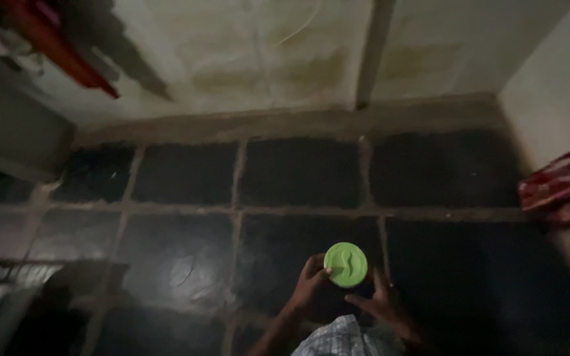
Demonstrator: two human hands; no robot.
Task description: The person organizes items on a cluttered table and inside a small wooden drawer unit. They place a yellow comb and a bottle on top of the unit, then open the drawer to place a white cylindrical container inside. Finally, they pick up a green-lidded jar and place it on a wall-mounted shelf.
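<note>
Over the dark tiled floor [186,264], the left hand [308,282] pinches the round green lid [345,264] at its nine o'clock edge, keeping it face-up, while the right hand [384,304] waits at five o'clock, fingers spread.

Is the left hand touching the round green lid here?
Touching. The head view shows the left hand's fingers wrapped against the edge of the green lid, with no gap.

Both forearms [278,329] cut off below — patterned cloth [562,181] clipped at right.
</note>
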